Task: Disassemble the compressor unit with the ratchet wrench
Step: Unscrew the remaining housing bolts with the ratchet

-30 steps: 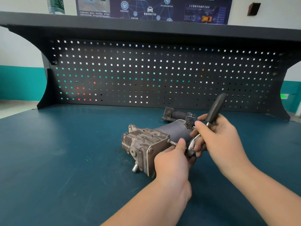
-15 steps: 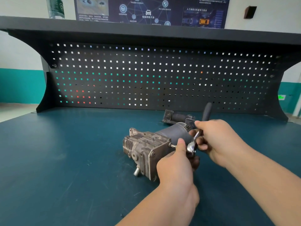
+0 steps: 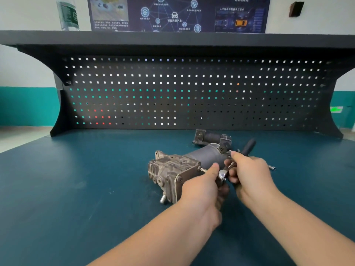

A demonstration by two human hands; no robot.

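The grimy cast-metal compressor unit with its grey cylindrical motor (image 3: pixel 178 169) lies mid-bench on the teal mat (image 3: pixel 76 189), largely assembled, so while your left hand (image 3: pixel 199 186) steadies the chrome extension and your right hand (image 3: pixel 249 173) grips the black-handled ratchet wrench (image 3: pixel 247 146), most bolts likely remain.

Ratchet wrench (image 3: pixel 228 169) mostly covered by both hands: only the chrome head and the black grip's tip show. Near right corner of the compressor unit (image 3: pixel 178 173) masked by the left hand (image 3: pixel 199 189). Left fingers out of sight beneath the palm. Bottle (image 3: pixel 67 13) and poster (image 3: pixel 176 14) cropped by the top edge; poster lettering too small to read. Small metal piece (image 3: pixel 272 167) beyond the right hand (image 3: pixel 249 175) too tiny to identify.
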